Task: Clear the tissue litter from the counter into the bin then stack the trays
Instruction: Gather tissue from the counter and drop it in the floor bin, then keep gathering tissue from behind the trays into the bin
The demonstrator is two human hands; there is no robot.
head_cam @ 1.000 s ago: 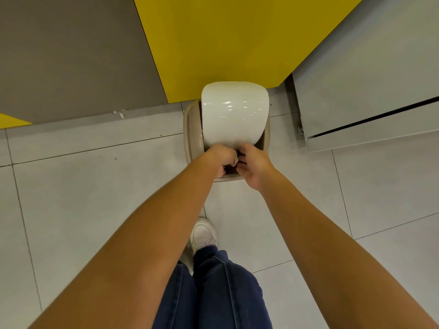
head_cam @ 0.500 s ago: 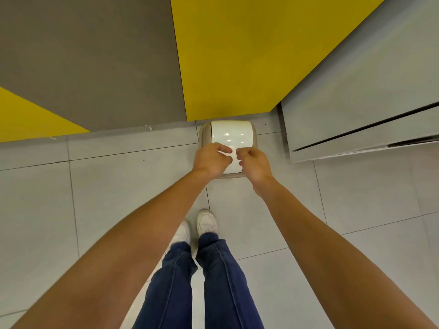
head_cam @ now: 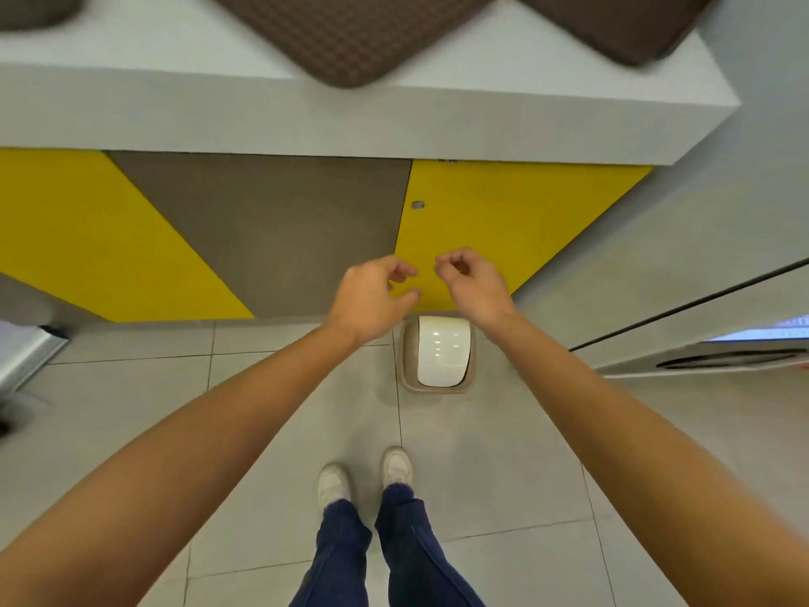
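The small beige bin (head_cam: pixel 437 352) with a white swing lid stands on the floor against the counter front, its lid level. Above and in front of it, my left hand (head_cam: pixel 372 295) and my right hand (head_cam: pixel 470 282) hover side by side in the air, fingers loosely curled, holding nothing. On the white counter (head_cam: pixel 175 81) lie brown textured trays: one at the middle (head_cam: pixel 350 32), one at the right (head_cam: pixel 626 24), and a corner of a third at the far left (head_cam: pixel 35 8). No tissue shows in either hand or on the visible counter.
The counter front has yellow and brown panels (head_cam: pixel 262 238). A grey cabinet (head_cam: pixel 700 238) stands at the right, a metal object (head_cam: pixel 22 357) at the left edge. My feet in white shoes (head_cam: pixel 363 479) stand on grey floor tiles.
Both hands have lifted off the bin lid and risen. The view has pulled up and back, so the counter top and trays have come into sight.
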